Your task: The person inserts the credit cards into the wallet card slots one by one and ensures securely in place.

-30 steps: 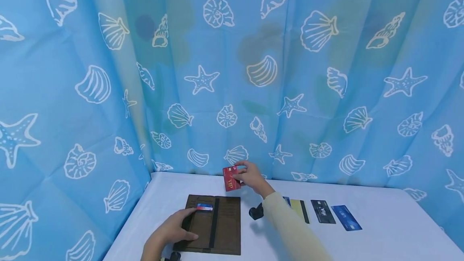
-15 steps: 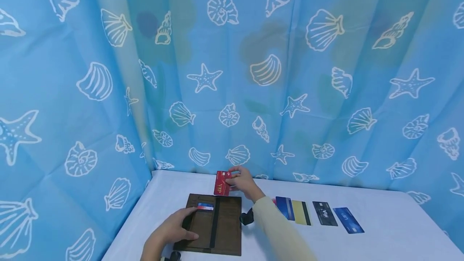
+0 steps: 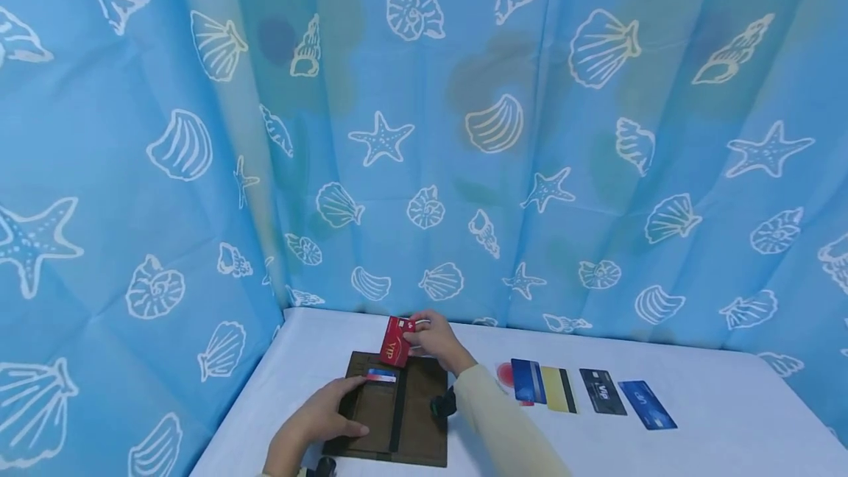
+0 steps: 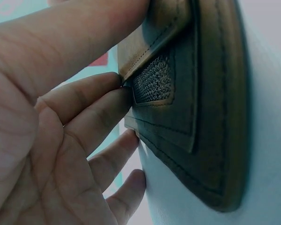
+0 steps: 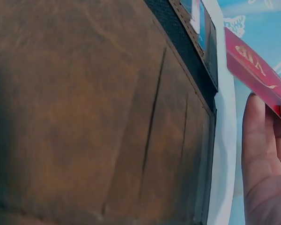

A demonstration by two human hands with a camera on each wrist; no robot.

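Note:
A brown bifold wallet [image 3: 424, 425] lies opened flat on the table, with a dark strap [image 3: 397, 414] down its middle. One blue, white and red card [image 3: 381, 375] shows in a slot of its left half. My left hand [image 3: 324, 412] rests at the wallet's left edge, its fingers fairly straight; in the left wrist view the fingertips [image 4: 113, 80] touch the leather. My right hand [image 3: 436, 341] pinches a red VIP card [image 3: 395, 342] by its right side, over the wallet's top edge near the strap. In the right wrist view that card [image 5: 253, 65] is tilted and apart from the leather.
Right of the wallet lie a blue card [image 3: 528, 380], a yellow card [image 3: 558, 389], a black VIP card [image 3: 601, 391] and another blue card [image 3: 647, 405]. A red and white card [image 3: 506, 374] is partly covered. A blue shell-print curtain [image 3: 424, 131] surrounds the white table [image 3: 715, 403].
My right hand has carried the red VIP card left and down, from behind the wallet to over its top edge. The left hand stays on the wallet. More of the cards at right show.

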